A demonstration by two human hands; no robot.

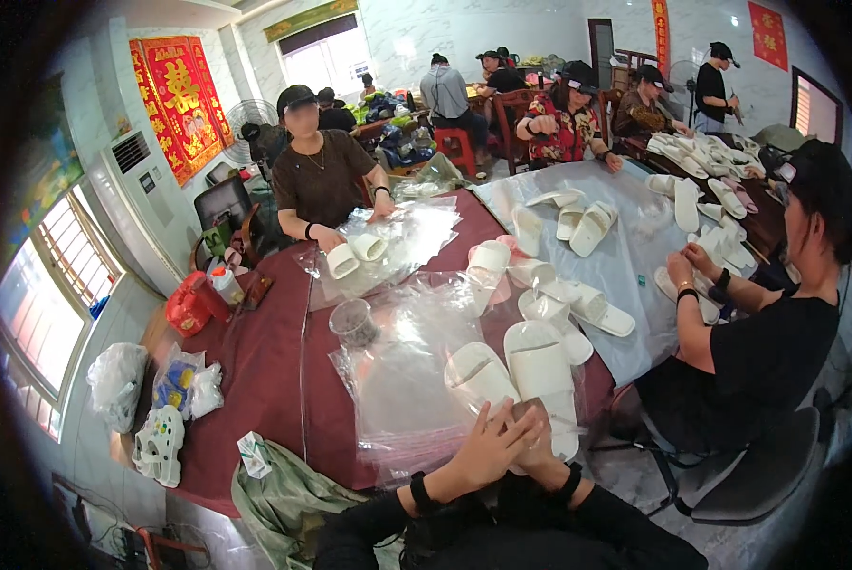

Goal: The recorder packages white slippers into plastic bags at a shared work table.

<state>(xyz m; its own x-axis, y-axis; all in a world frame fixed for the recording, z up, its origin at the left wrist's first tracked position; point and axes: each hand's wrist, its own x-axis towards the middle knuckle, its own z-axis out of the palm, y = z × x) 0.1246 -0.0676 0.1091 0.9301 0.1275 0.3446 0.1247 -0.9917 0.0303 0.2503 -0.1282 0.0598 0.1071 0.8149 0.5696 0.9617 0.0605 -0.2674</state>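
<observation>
At the near table edge, my left hand (494, 443) has its fingers stretched out and apart, reaching across toward my right hand (541, 448). The two hands meet or overlap, and the right fingers are partly hidden. A small brownish patch shows between them; I cannot make out what it is. Just beyond lies a pair of white slide slippers, the left one (481, 372) and the right one (538, 353), with the hands over their near ends. Left of these is a stack of clear plastic bags (412, 389) with pink edges.
A clear round tub (353, 323) sits on the bags. More white slippers (587, 306) lie ahead on pale sheeting (635, 328). Co-workers sit across and at right, one touching a bagged slipper pair (355, 255). A small white box (254, 455) and green cloth (288, 499) are at left.
</observation>
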